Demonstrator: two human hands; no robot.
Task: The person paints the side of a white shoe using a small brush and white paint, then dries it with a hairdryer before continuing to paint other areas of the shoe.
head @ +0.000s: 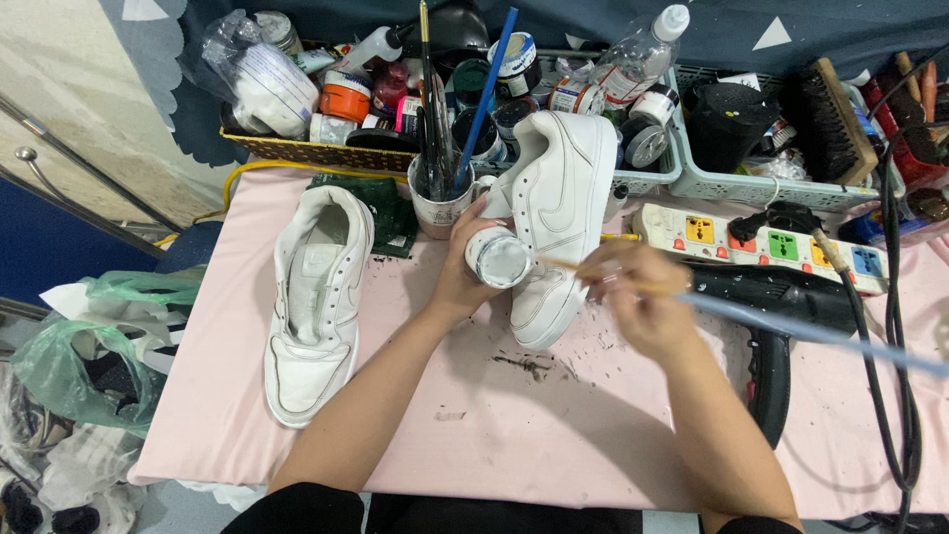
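Our left hand (457, 282) clamps paint jar (499, 258); right hand (633, 302), blurred, pinches brush (791, 331), handle trailing right, tip pointing left toward jar.

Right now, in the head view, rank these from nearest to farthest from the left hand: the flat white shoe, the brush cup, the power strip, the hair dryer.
From the left hand, which holds a small white paint jar:
1. Brush cup, just above it.
2. Flat white shoe, to its left.
3. Hair dryer, to the right past the right hand.
4. Power strip, far right; close to the dryer's rank.
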